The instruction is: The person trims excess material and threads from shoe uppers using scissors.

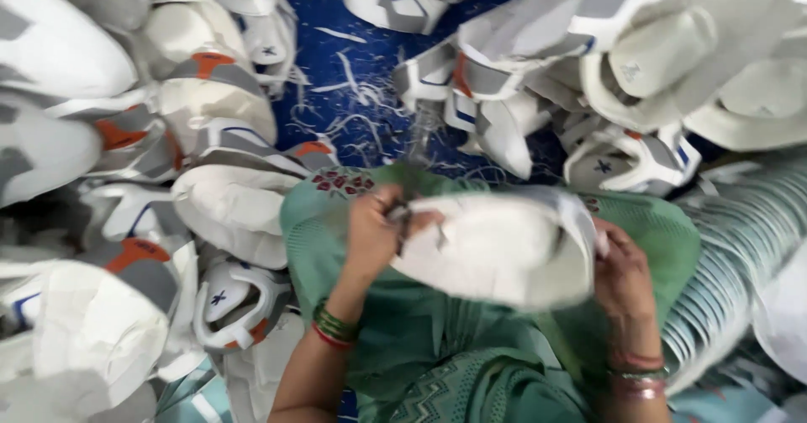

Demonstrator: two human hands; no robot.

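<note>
The person wore green patterned clothing, green and red bangles on the left wrist, pinkish bangles on the right.

A dark blue floor strewn with pale thread scraps shows between the heaps, seemingly evenly lit.

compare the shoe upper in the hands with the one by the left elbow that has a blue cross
The held shoe upper shows a plain white side and is gripped by the left hand and right hand over the lap. The cross-marked upper lies untouched in the pile, showing grey and orange trim. Both are mostly white.
</note>
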